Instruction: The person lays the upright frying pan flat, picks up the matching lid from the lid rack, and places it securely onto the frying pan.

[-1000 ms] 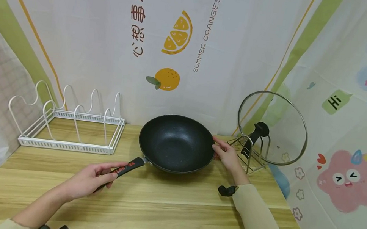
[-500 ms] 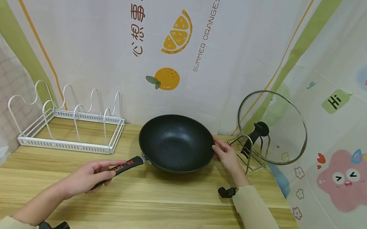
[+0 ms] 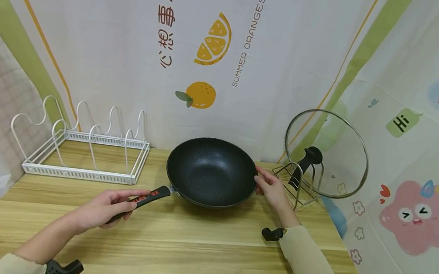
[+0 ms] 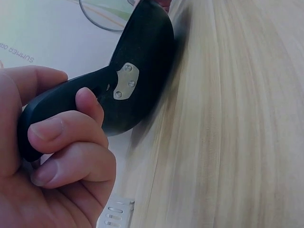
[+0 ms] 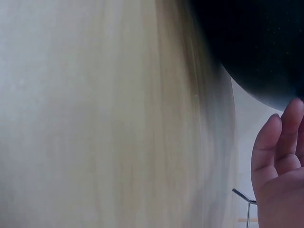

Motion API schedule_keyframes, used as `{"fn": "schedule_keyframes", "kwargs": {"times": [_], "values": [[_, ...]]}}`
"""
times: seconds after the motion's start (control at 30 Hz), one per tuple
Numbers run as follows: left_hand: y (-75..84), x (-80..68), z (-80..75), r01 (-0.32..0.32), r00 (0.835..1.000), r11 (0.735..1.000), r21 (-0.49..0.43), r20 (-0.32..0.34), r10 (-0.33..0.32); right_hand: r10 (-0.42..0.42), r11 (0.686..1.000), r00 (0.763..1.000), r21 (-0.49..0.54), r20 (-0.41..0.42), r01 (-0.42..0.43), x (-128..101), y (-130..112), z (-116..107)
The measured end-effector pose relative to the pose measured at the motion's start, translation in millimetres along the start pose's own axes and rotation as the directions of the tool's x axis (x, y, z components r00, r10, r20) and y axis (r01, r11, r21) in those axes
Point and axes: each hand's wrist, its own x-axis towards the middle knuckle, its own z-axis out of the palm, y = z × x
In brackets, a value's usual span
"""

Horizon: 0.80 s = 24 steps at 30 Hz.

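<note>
A black wok sits in the middle of the wooden table, its black and red handle pointing to the near left. My left hand grips that handle; in the left wrist view the fingers curl round the handle under the wok's body. My right hand rests against the wok's right rim with its fingers fairly straight. The right wrist view shows those fingers beside the dark wok.
A white wire rack stands at the back left. A glass lid with a black knob leans in a metal stand at the back right. Printed cloth walls close in the back and right side.
The left hand has slid slightly left and away along the handle. The wok and the right hand have hardly moved.
</note>
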Motion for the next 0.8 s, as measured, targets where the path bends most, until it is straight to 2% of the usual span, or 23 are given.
{"fn": "schedule_keyframes", "kwargs": {"times": [0.47, 0.8], "values": [[-3.2, 3.0, -8.6, -0.029, 0.999, 0.999, -0.020, 0.033, 0.030, 0.019, 0.999, 1.000, 0.032, 0.020, -0.019, -4.0, 0.2, -1.7], [-2.4, 3.3, -13.3, 0.006, 1.000, 1.000, -0.020, 0.030, -0.006, 0.020, 0.999, 1.000, 0.028, 0.022, -0.020, -8.3, -0.2, -2.4]]}}
